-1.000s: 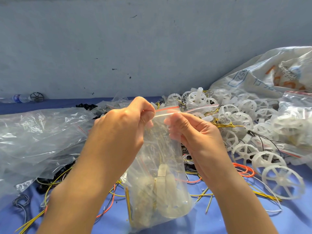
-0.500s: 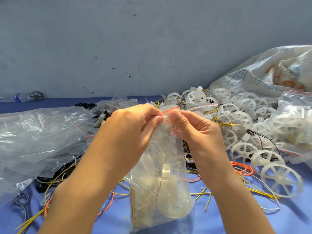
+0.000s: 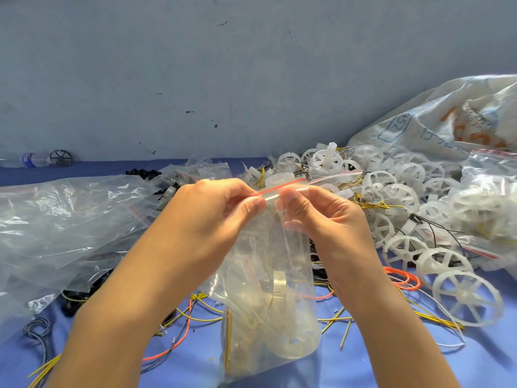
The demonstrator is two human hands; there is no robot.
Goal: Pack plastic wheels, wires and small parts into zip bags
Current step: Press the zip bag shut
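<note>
Step in hand: sealing a filled zip bag (image 3: 268, 289); filling of this one looks done. The bag hangs upright over the middle of the near edge of the blue surface (image 3: 363, 368); cannot tell if its bottom rests on it. Inside are at least one white plastic wheel (image 3: 291, 340) at bottom right and a bundle of yellow wires (image 3: 228, 340) along bottom left; small parts too hazy to name. Left hand (image 3: 207, 219) and right hand (image 3: 330, 219) both pinch the red-lined zip strip (image 3: 282, 188) at the bag's top, thumbs toward the camera, fingers behind. The two pinches sit just beside each other on the strip's left part. The strip's right end sticks out past the right hand, unclear if closed. Next move, my guess: walk the right pinch along to that end, pressing the tracks together and keeping wires out of the seal, then set the bag aside. Loose wheels (image 3: 405, 197) are heaped toward the far right corner with a white woven sack (image 3: 436, 121) behind them. Another filled bag (image 3: 492, 203) is at the right edge, an orange wire loop (image 3: 402, 278) lies just right of the right wrist, and a crumpled clear plastic sheet (image 3: 64, 219) lies along the left edge.
</note>
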